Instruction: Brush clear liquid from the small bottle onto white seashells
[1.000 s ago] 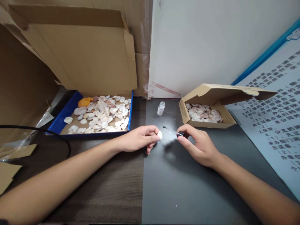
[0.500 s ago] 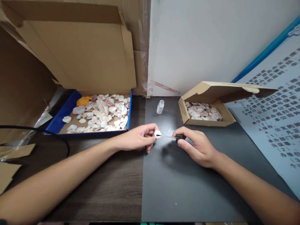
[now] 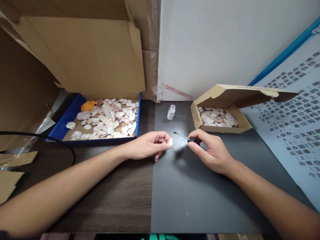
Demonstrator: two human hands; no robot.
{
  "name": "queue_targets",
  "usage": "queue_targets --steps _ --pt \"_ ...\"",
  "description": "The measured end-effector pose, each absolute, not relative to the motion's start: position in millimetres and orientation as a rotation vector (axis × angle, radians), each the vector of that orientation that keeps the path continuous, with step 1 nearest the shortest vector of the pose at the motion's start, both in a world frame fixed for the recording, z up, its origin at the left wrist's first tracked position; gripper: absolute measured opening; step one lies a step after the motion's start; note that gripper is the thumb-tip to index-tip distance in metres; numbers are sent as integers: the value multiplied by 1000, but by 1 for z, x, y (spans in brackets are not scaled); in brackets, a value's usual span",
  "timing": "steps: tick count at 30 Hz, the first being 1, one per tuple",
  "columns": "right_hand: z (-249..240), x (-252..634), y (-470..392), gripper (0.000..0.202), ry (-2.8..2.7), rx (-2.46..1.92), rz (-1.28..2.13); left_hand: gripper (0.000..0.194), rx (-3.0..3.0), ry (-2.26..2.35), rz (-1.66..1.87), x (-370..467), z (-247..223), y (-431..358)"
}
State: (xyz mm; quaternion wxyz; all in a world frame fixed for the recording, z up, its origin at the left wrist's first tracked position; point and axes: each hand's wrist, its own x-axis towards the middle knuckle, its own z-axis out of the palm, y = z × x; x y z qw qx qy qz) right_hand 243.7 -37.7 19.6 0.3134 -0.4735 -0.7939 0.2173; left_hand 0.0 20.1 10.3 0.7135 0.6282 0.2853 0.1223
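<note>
Between the thumb and fingers of my left hand [image 3: 156,145] is a small white seashell [image 3: 170,142], turned nearly edge-on. My right hand [image 3: 211,150] pinches the black cap of a brush applicator [image 3: 192,140]. Its pale stem reaches left to a dark bristle tip [image 3: 175,133], which is apart from the shell and slightly above it in the view. Behind both hands, a small clear glass bottle [image 3: 171,112] with a printed label stands upright without its cap.
At left, an open blue-sided cardboard box [image 3: 138,115] holds many pale shells and an orange one. Another open cardboard box [image 3: 197,117] with shells stands at right. A printed sheet [image 3: 287,110] leans at far right; a black cable [image 3: 37,135] crosses the left side.
The brush tip has come off the shell's face and moved up and right. My left hand has turned the shell from face-on to nearly edge-on.
</note>
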Motion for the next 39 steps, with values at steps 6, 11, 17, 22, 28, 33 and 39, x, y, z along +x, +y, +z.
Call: queue_targets --steps 6,11,17,22,28,33,39 --pt "20 242 -38 18 -2148 -1195 620 27 1386 606 305 0 7 21" --pt "22 242 -39 14 -2136 -1194 560 24 1396 627 363 0 6 20" --pt "25 240 -40 14 -2166 -1249 462 24 1347 686 411 2 6 20" --pt "23 239 -42 21 -2198 -1201 419 20 1256 689 404 2 6 22" --pt "21 239 -43 19 -2088 -1245 399 19 1195 676 431 1 5 23" --pt "20 239 -44 14 -2111 -1200 431 19 1188 677 429 1 5 23" --pt "21 239 -42 16 -2086 -1181 405 19 1192 685 422 1 6 23"
